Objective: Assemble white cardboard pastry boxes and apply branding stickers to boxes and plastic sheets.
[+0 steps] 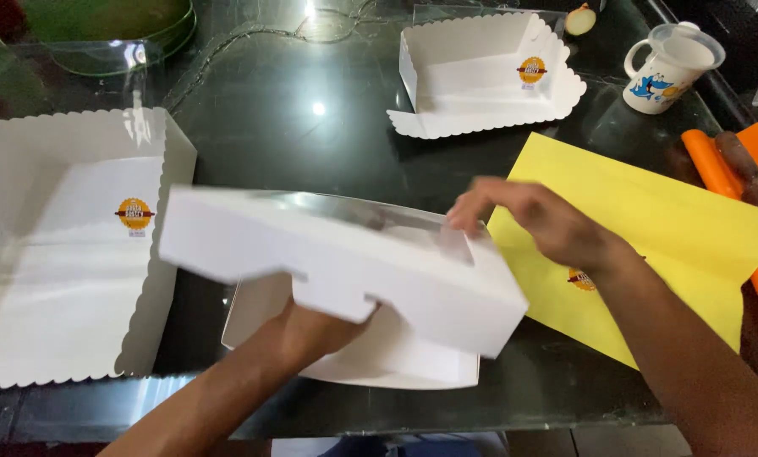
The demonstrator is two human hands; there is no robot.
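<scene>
Your left hand (311, 334) is under the white window lid (345, 271), its grip pressed up against the lid's near wall by the notch, while your right hand (540, 224) rests on the far corner with its grip pinching the edge beside the clear film pane. The lid hangs tilted above the white box base (396, 360), which sits on the dark glass desk (311, 127) right in front of you; the lid's left end juts out past the base, so the two are not lined up. From here the likeliest trouble is a skewed fit: if you press down with the lid turned like this, one wall could ride outside the base and crease the thin card. Your right fingertips also sit close to the film, and a hard push there could dent it or pop it loose. The big scalloped tray (66, 254) lies just beside the lid's left end, so a wide swing could knock it. The yellow sheet (650, 228) under your right forearm could slide on the glass and take your support with it. The mug (668, 69) stands well apart.
</scene>
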